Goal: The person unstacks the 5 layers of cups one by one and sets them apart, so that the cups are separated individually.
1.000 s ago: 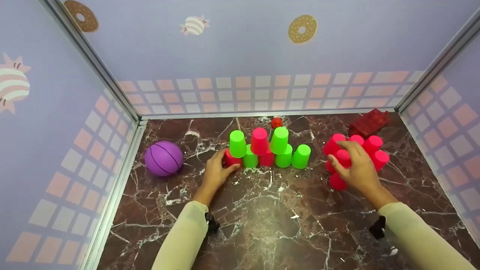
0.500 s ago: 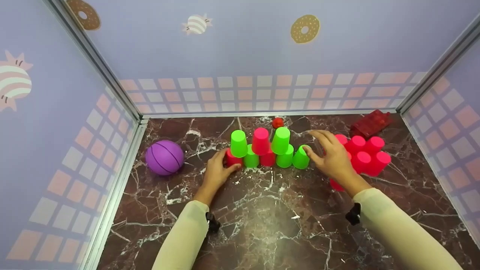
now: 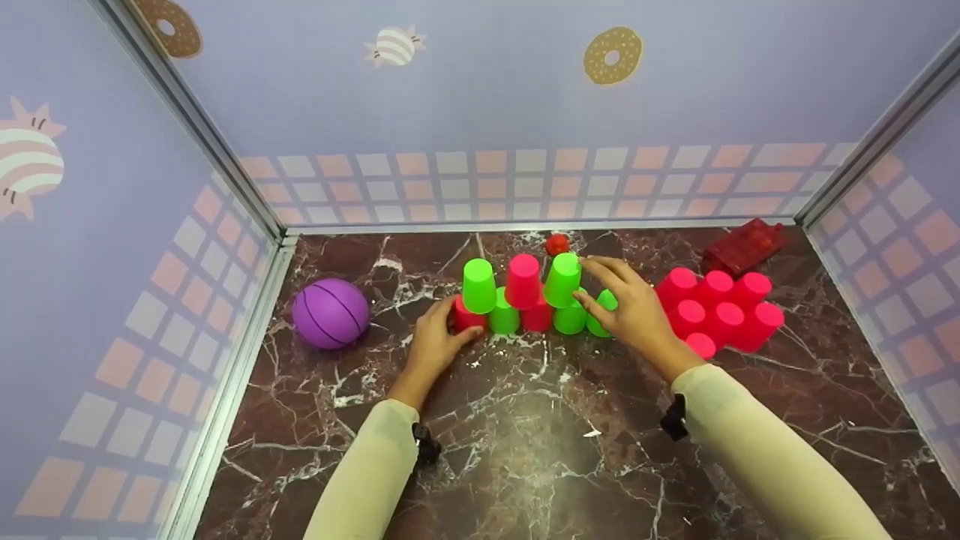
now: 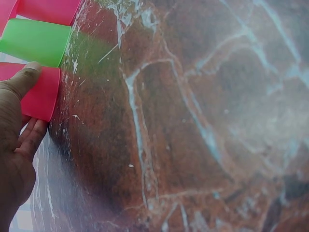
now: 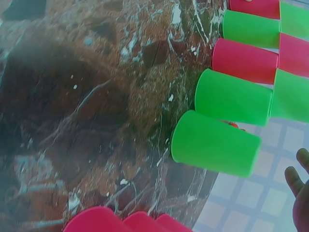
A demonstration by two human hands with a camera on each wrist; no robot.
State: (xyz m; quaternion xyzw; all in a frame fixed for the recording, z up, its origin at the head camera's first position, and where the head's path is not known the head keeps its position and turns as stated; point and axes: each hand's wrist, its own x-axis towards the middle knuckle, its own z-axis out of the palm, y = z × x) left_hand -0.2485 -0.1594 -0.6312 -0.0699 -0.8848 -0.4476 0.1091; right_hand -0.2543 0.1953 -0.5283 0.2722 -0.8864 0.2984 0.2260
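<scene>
Nearest, pointing toward the cup stack (image 3: 523,282) from below, can see two pale sleeves (image 3: 367,469), with a small black device (image 3: 426,442) at each wrist. Past these, on the dark marbled tabletop (image 3: 517,457), can spot a white scrap (image 3: 592,433) in front of the stack. At the stack's bottom left corner, gripping the red end cup (image 4: 41,92) with the left hand (image 3: 435,341): thumb across the near side, fingers round the outer side. At the stack's right end, holding nothing in the right hand (image 3: 630,307): thumb and fingers apart, close beside the top green cup (image 3: 562,281); cannot tell whether touching it. Along the stack's bottom, counting five upside-down cups: red, green, red, green, green from left to right. On top, counting three more, also upside down: green, red, green, each set across two lower ones. Left of the stack, seeing a purple ball (image 3: 331,313); right of it, a group of upside-down red cups (image 3: 725,322). Farther back, behind the stack, a small red ball (image 3: 557,244), and behind and right, a red block (image 3: 746,246). Farthest beyond the stack, a lilac wall (image 3: 487,112) printed with doughnuts and sweets.
</scene>
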